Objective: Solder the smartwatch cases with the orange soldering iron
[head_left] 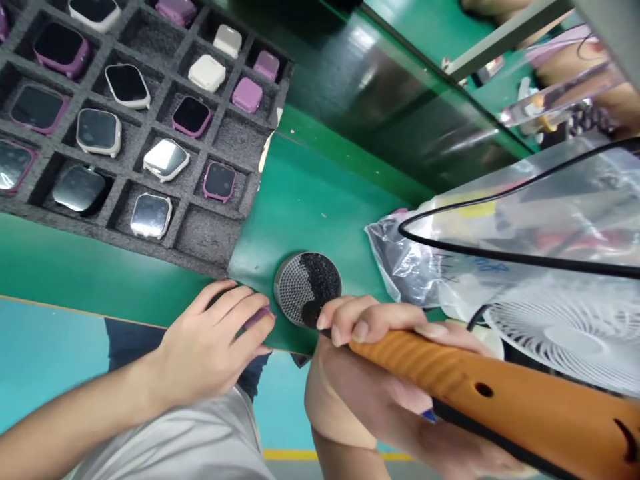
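Note:
My right hand grips the dark front part of a tool with an orange, ribbed handle, which fills the lower right. The tool's dark tip is over a round grey dish with a studded or perforated top, partly covered by black material. My left hand, fingers curled, holds a small purple watch case at the bench's front edge; most of the case is hidden. Beyond that hand lies a dark grey foam tray of square compartments, holding several purple, white and dark watches and cases.
The green bench has a raised dark panel behind it. To the right are clear plastic bags, a black cable crossing them and a white fan. Another person's arm shows at upper right, beyond a metal frame.

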Available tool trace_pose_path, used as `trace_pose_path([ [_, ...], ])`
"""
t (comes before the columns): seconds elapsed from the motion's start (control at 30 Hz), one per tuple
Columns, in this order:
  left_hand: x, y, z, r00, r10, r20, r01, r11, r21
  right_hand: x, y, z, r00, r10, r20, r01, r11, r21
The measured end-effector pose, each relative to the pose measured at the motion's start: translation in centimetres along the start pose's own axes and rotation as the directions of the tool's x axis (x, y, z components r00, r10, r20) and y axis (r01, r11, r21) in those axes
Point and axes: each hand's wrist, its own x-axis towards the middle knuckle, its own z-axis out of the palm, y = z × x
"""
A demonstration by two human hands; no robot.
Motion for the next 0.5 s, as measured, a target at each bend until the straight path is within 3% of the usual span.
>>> trace_pose_path([
  [0.23, -0.2, -0.3, -0.6, 0.998, 0.044, 0.037, -0.041, 0.996, -0.083, 0.2, 0.2, -0.2, 0.999, 0.004, 0.047, -0.005, 1.0, 0.007],
  [0.5, -0.1, -0.2, 0.4, 0.996, 0.026, -0.086, -0.028, 0.999, -0.023, -1.1, -1.3, 0.1, 0.999, -0.032, 0.007, 0.032, 0.998, -0.061],
])
